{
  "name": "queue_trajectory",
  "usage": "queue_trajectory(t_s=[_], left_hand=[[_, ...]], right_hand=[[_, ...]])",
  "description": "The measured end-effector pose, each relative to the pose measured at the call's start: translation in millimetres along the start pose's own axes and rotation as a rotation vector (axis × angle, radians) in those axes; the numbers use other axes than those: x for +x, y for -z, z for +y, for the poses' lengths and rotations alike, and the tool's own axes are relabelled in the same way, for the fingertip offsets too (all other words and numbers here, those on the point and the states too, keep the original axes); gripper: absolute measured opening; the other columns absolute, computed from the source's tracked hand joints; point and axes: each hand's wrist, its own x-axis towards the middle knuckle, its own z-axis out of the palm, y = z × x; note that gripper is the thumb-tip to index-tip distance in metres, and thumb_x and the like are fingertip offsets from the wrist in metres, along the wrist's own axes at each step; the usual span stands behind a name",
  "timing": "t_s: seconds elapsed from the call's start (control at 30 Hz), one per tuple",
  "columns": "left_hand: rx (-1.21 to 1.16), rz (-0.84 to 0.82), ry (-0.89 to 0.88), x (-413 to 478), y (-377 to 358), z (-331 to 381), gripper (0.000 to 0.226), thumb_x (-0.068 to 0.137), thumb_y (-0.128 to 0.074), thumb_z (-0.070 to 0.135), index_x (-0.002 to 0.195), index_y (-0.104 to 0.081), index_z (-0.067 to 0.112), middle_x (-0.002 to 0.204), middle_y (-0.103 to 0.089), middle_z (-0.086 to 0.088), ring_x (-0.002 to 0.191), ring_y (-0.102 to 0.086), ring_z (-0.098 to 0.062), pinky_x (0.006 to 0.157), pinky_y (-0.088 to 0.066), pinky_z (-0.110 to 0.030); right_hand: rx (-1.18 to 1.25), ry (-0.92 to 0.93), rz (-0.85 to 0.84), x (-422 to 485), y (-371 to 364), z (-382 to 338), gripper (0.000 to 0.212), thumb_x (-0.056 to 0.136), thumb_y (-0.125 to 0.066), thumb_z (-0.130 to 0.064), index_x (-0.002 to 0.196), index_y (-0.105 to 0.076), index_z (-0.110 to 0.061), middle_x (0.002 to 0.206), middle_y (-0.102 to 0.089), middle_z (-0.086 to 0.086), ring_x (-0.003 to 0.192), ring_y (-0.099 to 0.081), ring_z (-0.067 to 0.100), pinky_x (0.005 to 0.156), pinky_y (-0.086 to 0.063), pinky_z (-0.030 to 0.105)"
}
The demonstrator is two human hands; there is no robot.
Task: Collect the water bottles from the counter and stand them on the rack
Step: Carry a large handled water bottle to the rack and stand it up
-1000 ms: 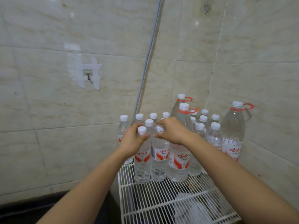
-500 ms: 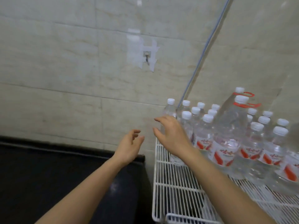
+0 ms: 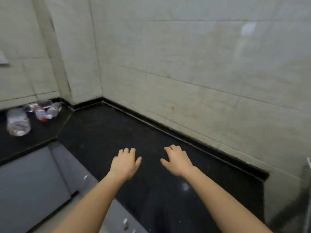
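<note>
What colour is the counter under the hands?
Black, glossy, faintly speckled counter; the head view shows it.

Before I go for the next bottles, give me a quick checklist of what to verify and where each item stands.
1. Both hands free: ok. The left hand and right hand are open and hold nothing.
2. Bottles left to collect: ok. A cluster of bottles lies at the counter's far left corner.
3. Bottles within reach: not ok. They lie well beyond both hands.
4. Path along the counter: ok, bare between hands and bottles.
5. Bottles upright: not ok, they lie on their sides.
6. Caps closed: cannot tell, too blurred.
</note>
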Motion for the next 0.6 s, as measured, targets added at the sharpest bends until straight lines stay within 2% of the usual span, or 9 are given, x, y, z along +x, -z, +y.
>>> queue_trajectory(t_s=[0.27, 0.6], left_hand=[[0.046, -0.049, 0.295, -27.6, 41.2, -249.0, 0.046, 0.098, -0.034, 0.045, 0.131, -0.040, 0.014, 0.131, -0.046, -0.009, 0.124, -0.039, -0.028, 0.093, -0.044, -0.040], [-0.037, -0.010, 0.493, -7.0, 60.8, -440.5, 0.048, 0.099, -0.033, 0.043, 0.137, -0.037, 0.014, 0.136, -0.042, -0.007, 0.130, -0.034, -0.025, 0.097, -0.041, -0.037]], right_hand=[[0.024, 0.202, -0.155, 89.9, -71.4, -226.8, 0.057, 0.096, -0.046, -0.042, 0.145, -0.034, -0.015, 0.144, -0.038, 0.007, 0.132, -0.033, 0.028, 0.105, -0.032, 0.045], [0.012, 0.369, -0.256, 202.4, -120.3, -410.1, 0.058, 0.096, -0.045, -0.043, 0.145, -0.033, -0.015, 0.141, -0.039, 0.007, 0.129, -0.035, 0.029, 0.104, -0.031, 0.045]])
